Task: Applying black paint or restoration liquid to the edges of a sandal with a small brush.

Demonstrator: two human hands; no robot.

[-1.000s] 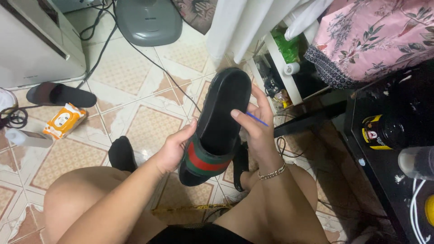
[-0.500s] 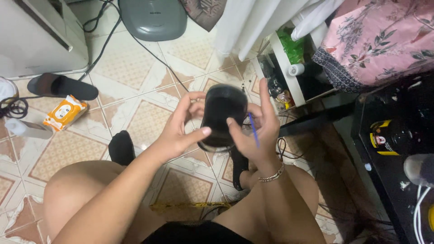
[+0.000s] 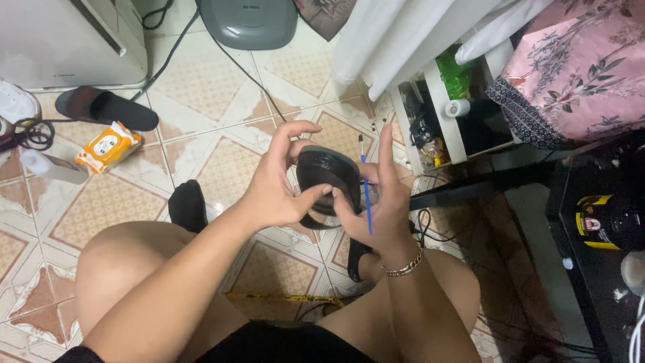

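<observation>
While the person is sitting on the tiled floor (image 3: 222, 134) with bare knees up, both hands are holding a black slipper (image 3: 327, 176) out in front — seen end-on, so it is looking round and short. The left hand (image 3: 279, 191) is wrapping around its left side, thumb pressing on the near edge and fingers curling over the top. The right hand (image 3: 379, 202) is gripping the right side, and a thin blue brush (image 3: 365, 191) is lying tucked between its fingers, bristles pointing up. Both hands are closed on the slipper, up above the floor between the knees. Another black slipper (image 3: 106, 107) is lying far off to the left, near an orange wipes pack (image 3: 107, 146) — and a grey scale (image 3: 248, 21) is sitting at the top.
</observation>
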